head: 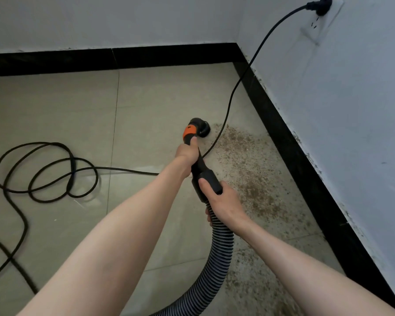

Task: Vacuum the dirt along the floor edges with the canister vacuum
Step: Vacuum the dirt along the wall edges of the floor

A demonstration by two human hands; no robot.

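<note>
nozzle [200, 126] is held at the dirt's [244, 169] far-left margin. left hand [187, 153] is closed round the wand [197, 159], right hand [221, 201] round the hose cuff [209, 179]. dirt runs lengthwise along the skirting [290, 142], right of both; right hand nearer.

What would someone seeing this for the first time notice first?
Probably the brown dirt patch spread over the tile beside the black baseboard on the right. Next, the two hands in the middle: the left hand grips the vacuum nozzle behind its orange collar, the right hand holds the ribbed hose. A black power cord hangs from the wall outlet.
</note>
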